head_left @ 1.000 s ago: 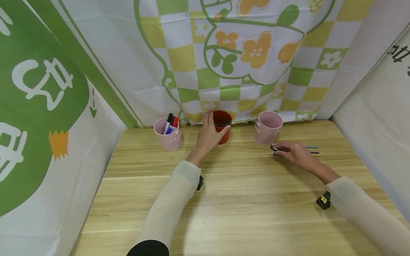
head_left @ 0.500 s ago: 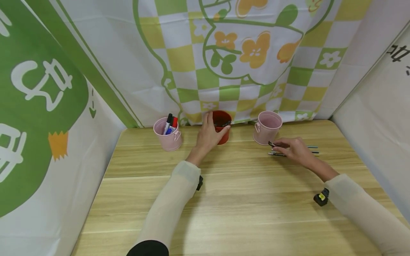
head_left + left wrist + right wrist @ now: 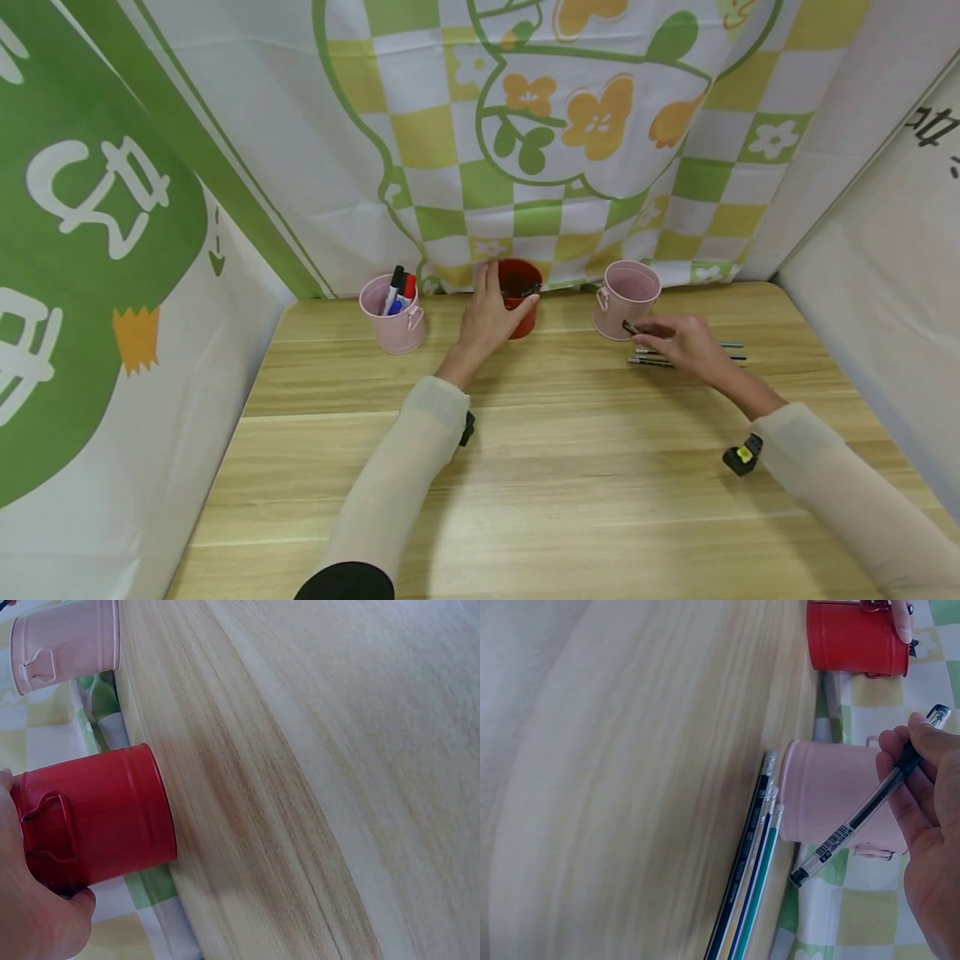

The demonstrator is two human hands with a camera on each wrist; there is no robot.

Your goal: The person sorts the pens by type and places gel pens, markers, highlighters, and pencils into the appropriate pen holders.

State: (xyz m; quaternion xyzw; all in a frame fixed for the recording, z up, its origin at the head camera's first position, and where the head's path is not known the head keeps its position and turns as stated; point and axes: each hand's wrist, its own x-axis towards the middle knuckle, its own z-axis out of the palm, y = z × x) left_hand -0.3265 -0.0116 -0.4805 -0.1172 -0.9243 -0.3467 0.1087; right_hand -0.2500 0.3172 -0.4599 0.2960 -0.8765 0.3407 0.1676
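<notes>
And here's the right hand (image 3: pixel 686 346), thumb and fingers pinched firmly on a clear-barrelled pen (image 3: pixel 847 825), gripping it towards one end while the long see-through barrel slants away, its dark far end pointing free of the hand. From the wrist, the pen cuts across in front of the right-hand pink bucket (image 3: pixel 624 312) — whether the two touch, I can't tell. Just below that hand, a bunch of pencils (image 3: pixel 742 855) lies side by side on the wooden table (image 3: pixel 525 467), black, blue and teal among them, their ends near the foot of the pink bucket.

Over to the left hand (image 3: pixel 486 318), and it's clasping the red bucket (image 3: pixel 105 817): fingers together along one side of the rim, thumb spread round to the other, close by the wire handle. The red bucket stands upright between the two pink ones, with some dark items (image 3: pixel 531 290) showing inside its mouth, too shadowed to name.

Out on the left, the other pink bucket (image 3: pixel 397 331) holds markers (image 3: pixel 392 296) with black and red caps, and behind everything hangs a checked, flowered cloth (image 3: pixel 487 183).
</notes>
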